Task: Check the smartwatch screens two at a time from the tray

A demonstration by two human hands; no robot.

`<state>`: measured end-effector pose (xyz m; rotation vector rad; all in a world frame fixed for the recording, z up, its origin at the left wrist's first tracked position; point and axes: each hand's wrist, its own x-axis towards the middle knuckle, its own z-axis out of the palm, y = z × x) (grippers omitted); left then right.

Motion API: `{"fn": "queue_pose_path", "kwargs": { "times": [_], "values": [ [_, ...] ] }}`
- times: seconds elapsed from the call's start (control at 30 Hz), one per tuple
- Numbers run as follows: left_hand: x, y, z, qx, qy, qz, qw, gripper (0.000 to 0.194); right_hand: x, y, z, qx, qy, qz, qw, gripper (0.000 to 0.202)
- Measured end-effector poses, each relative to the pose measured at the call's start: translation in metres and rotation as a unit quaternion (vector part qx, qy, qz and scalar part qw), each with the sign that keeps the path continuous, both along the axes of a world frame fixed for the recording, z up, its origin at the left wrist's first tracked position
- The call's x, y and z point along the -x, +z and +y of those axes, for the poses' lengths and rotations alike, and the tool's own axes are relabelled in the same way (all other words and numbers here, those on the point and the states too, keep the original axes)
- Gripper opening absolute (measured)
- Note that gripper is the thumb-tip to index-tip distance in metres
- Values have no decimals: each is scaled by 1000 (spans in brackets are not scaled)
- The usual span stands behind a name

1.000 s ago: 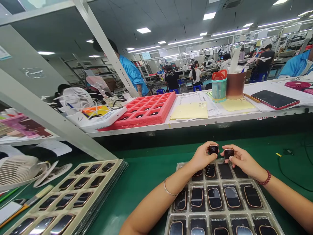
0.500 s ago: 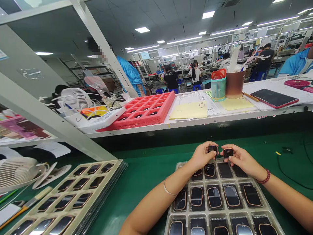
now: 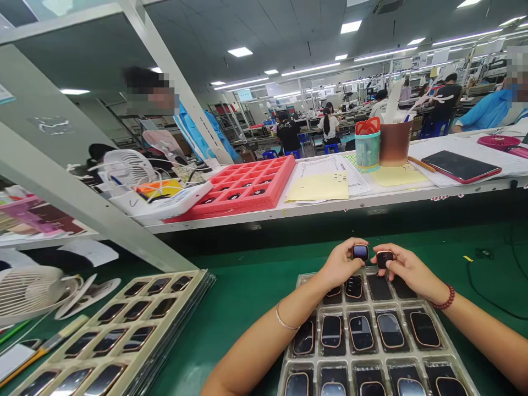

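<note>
My left hand (image 3: 345, 263) pinches a smartwatch body (image 3: 360, 252) with a lit bluish screen and a gold-toned frame. Close beside it, my right hand (image 3: 406, 268) grips a second smartwatch body (image 3: 384, 259), its screen dark, the thumb at its lower edge. Both are held above the far edge of a clear plastic tray (image 3: 345, 357). Rows of similar watch bodies lie in its pockets, such as a watch with a lit menu (image 3: 353, 286) in the far row. Beside that one, a pocket (image 3: 379, 287) shows only a dark bottom. My forearms partly cover the tray's far corners.
At left, a stack of cream trays (image 3: 165, 319) holds more watches; a brush (image 3: 61, 334) and a white fan (image 3: 35, 291) stand beyond. A red foam tray (image 3: 264, 184), cups (image 3: 394, 144) and a phone (image 3: 461, 166) sit on the raised shelf. People work behind it.
The watch in my left hand now shows a lit screen, and my left thumb has moved down off it. My right hand is nearly unchanged. The person behind the shelf at left has leaned lower.
</note>
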<state>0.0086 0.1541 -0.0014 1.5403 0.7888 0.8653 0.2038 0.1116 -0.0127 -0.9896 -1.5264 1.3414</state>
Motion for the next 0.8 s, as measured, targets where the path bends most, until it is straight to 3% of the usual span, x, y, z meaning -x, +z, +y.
{"fn": "queue_pose_path", "kwargs": {
  "times": [0.23, 0.63, 0.8],
  "values": [
    [0, -2, 0, -19, -15, -2, 1000, 55, 1, -1, 0, -15, -2, -2, 1000, 40],
    [2, -1, -1, -75, 29, 83, 993, 35, 0, -2, -1, -11, -12, -9, 1000, 32],
    [2, 1, -2, -35, 29, 51, 998, 45, 0, -2, 0, -5, -29, 17, 999, 46]
  ]
}}
